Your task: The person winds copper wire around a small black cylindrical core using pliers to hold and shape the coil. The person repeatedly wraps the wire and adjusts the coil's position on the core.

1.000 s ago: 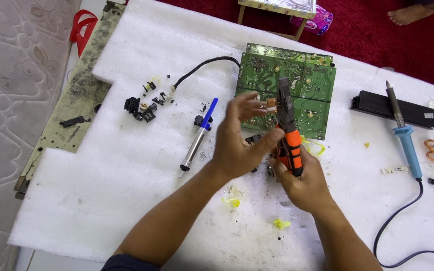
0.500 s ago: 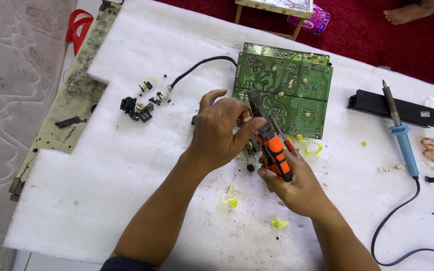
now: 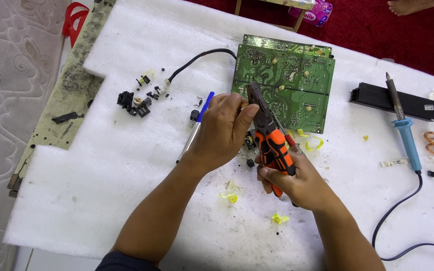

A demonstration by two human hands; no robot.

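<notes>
**Two hands, one small part**

Two hands close together over the white tabletop (image 3: 101, 165). Right hand (image 3: 297, 180) wrapped tight round orange pliers (image 3: 269, 143), tip pointing far. Left hand (image 3: 222, 133) with fingers (image 3: 242, 113) pinched at the tip, likely steadying something tiny, too small to tell. Just beyond, green circuit board (image 3: 290, 85). Far right, blue soldering iron (image 3: 405, 128) parked out of the way.

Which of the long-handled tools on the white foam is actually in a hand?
The orange-and-black pliers, gripped by the right hand. The blue-handled soldering iron lies untouched at the right, and the silver-and-blue tool lies beside the left hand.
</notes>
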